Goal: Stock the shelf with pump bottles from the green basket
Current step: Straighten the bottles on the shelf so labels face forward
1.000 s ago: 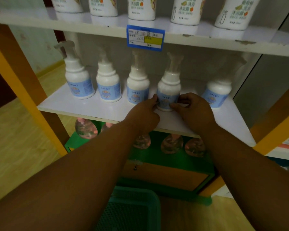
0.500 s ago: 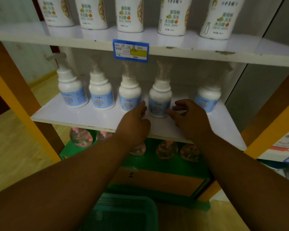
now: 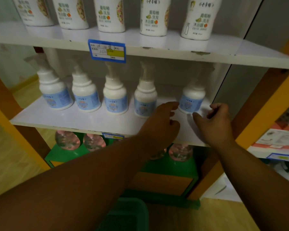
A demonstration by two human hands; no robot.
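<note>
Reaching with both hands toward the fifth pump bottle (image 3: pixel 191 100), the rightmost of five standing upright in a row on the white shelf (image 3: pixel 77 118). Left hand (image 3: pixel 160 124) is hovering just left of that bottle, fingers loosely curled, index fingertip at or just short of the label; contact cannot be confirmed. Right hand (image 3: pixel 214 124) is hanging just right of it, fingers spread, grasping nothing. Fourth bottle (image 3: pixel 145 101) is standing just beside the left hand, apart from the fifth by a wider gap than the others. Green basket (image 3: pixel 128 214) is sitting well below the shelf, contents not visible. Judgement: straightening step in hand; next move likely calls for closing both hands on the fifth bottle and evening the gap.
</note>
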